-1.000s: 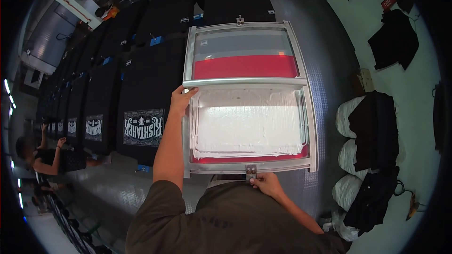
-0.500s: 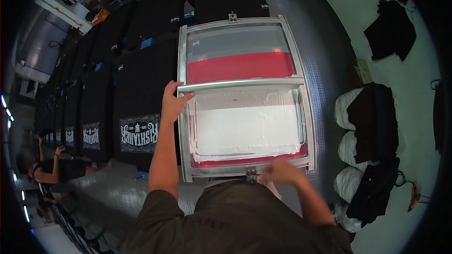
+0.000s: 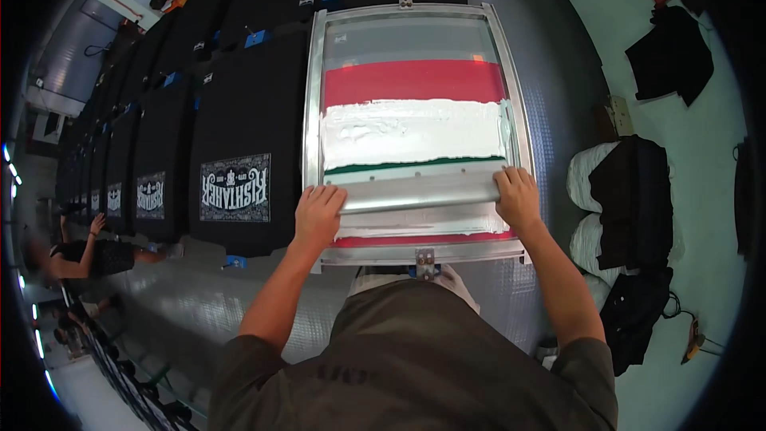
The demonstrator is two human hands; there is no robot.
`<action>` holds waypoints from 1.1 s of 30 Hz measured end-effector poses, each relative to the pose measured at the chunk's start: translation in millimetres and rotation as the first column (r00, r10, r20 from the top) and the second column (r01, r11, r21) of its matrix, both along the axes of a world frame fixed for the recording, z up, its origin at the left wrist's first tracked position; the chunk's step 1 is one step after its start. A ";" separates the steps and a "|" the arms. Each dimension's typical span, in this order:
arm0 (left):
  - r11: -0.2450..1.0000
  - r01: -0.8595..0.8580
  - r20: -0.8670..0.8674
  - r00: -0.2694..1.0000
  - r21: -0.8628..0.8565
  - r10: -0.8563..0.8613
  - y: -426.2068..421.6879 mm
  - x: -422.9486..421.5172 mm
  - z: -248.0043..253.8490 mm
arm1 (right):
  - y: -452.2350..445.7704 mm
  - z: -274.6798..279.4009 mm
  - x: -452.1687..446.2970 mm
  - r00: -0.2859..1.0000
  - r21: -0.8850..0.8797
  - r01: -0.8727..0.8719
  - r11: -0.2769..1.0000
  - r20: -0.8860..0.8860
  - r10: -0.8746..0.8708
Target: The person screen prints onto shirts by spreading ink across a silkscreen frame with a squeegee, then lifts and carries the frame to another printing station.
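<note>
A silver squeegee (image 3: 419, 193) with a green blade edge lies crosswise on the mesh of a metal-framed printing screen (image 3: 314, 112). My left hand (image 3: 320, 211) is closed around its left end, and my right hand (image 3: 518, 198) grips the right end. Thick white ink (image 3: 415, 132) is spread over the mesh beyond the squeegee, with a thinner white layer on the near side. A red band (image 3: 411, 80) shows past the ink. What lies under the screen is mostly hidden.
Left of the screen, black T-shirts lie on boards in rows; the nearest printed shirt (image 3: 239, 112) carries a white design. Another person (image 3: 88, 251) stands at far left. Black garments (image 3: 630, 199) and white bundles (image 3: 592, 172) are at right. A hinge clamp (image 3: 427, 262) sits at the frame's near edge.
The squeegee has come from the screen's middle toward my body, with white ink now beyond it. My right hand has gone from the near frame edge onto the squeegee's right end.
</note>
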State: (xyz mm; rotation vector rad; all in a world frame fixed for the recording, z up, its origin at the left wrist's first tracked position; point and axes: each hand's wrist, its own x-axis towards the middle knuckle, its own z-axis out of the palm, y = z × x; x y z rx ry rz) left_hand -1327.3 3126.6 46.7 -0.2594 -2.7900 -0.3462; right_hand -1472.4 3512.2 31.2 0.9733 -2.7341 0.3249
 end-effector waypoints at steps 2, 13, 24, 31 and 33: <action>0.998 0.007 0.069 0.998 0.059 -0.012 6.0 24.1 34.8 | 10.0 34.1 28.5 0.999 -0.018 -0.011 1.000 0.050 0.012; 0.986 -0.129 0.502 0.862 0.102 0.061 16.3 48.8 68.8 | 26.8 54.2 64.3 0.932 0.079 0.022 0.997 0.358 -0.049; 0.982 -0.123 0.179 0.973 -0.143 0.147 -34.7 -124.7 12.0 | -19.6 27.9 -97.6 0.963 0.085 0.174 0.981 0.191 -0.188; 0.997 -0.063 0.413 0.910 0.037 0.042 -13.6 -22.4 78.0 | 15.7 73.0 5.1 0.920 0.152 0.090 0.984 0.366 -0.141; 0.994 -0.079 0.410 0.911 0.073 0.042 6.7 28.8 56.9 | 35.5 47.6 51.0 0.921 -0.003 0.096 0.995 0.378 -0.088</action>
